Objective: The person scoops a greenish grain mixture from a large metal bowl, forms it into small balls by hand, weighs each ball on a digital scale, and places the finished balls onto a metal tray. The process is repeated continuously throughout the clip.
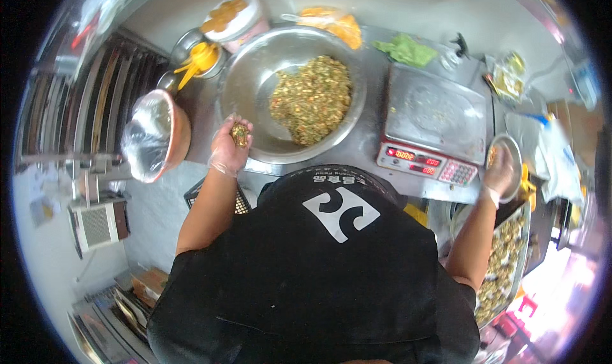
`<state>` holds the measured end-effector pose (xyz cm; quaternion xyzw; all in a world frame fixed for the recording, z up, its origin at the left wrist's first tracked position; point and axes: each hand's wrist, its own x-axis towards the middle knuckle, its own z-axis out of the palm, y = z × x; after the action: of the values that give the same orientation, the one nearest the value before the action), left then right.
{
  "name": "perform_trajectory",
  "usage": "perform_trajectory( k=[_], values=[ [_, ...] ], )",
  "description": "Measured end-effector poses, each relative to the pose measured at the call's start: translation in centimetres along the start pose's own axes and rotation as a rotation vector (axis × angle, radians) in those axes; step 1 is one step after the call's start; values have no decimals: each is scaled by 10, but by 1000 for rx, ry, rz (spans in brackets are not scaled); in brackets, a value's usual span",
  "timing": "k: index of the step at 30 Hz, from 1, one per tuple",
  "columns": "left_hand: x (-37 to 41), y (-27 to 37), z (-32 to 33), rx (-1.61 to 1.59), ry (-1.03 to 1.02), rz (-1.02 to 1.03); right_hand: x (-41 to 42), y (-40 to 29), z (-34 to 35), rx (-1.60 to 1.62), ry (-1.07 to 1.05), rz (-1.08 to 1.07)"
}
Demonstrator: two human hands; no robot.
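A lump of chopped, green-flecked mix [239,134] sits in my left hand [228,149], palm up in a clear plastic glove. That hand is at the near left rim of a wide steel basin [253,84]. A heap of the same kind of mix [313,101] fills the basin's right part. My right hand [498,170], gloved too, reaches into a small metal bowl [514,165] with orange bits in it. Its fingers are blurred, so I cannot tell whether they hold anything. Between the hands stands a digital scale [432,115] with a steel pan and lit red digits.
Below the right hand lies a tray [525,235] of several mix lumps. An orange-rimmed bucket [179,134] lined with plastic stands left of the basin. Behind are yellow scoops [203,58], a white tub [246,17] and a green cloth [406,50]. Sheet trays [91,101] fill a rack at left.
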<state>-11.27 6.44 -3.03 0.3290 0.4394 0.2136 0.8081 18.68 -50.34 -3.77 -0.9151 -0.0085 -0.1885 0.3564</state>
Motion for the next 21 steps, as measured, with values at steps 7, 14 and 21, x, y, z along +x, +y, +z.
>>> perform_trajectory(
  k=[7,14,21],
  values=[
    [20,14,-45,277,76,419,-51,-270,202,127,-849,-653],
    [52,-7,-41,764,157,920,-85,-398,382,-93,-1173,-322],
    [56,-2,-45,926,185,1152,-119,-415,412,-205,-1357,13]
  ],
)
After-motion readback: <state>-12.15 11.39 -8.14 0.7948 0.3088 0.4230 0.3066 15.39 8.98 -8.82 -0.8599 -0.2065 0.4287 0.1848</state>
